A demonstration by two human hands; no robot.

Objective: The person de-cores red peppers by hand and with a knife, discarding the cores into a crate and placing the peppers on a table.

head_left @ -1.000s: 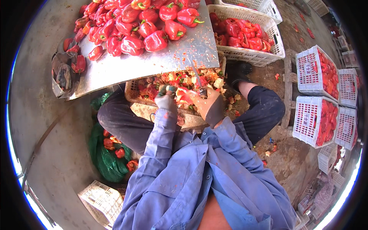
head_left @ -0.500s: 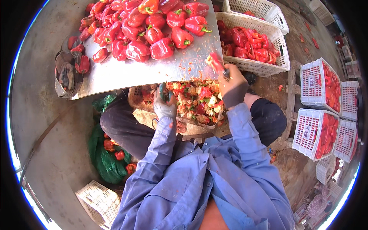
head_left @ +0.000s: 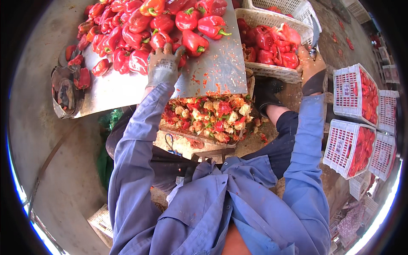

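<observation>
My left hand point(head_left: 163, 68), in a pale work glove, reaches onto the metal tabletop with its fingers curled over a red bell pepper point(head_left: 182, 62), which it partly hides. More whole red bell peppers point(head_left: 138, 34) are heaped around and beyond it. My right hand point(head_left: 311, 66) is out at the right, by the near right corner of a white crate point(head_left: 272, 75). It is closed round the handle of a knife point(head_left: 315, 34), whose dark blade points away from me. Next to that hand, a paler cut pepper piece point(head_left: 287, 34) is over the red peppers inside the crate.
Below the table edge, between my legs, a crate of pepper cores and scraps point(head_left: 212, 117) stands. Another white crate point(head_left: 297, 10) is behind the first. Stacked crates point(head_left: 346, 93) of red peppers stand at the right. A dark cloth bundle point(head_left: 66, 89) lies on the table's left corner.
My left hand has moved from above the scraps up onto a pepper on the table. My right hand has swung right to the crate, and the cut pepper has left it; the knife remains.
</observation>
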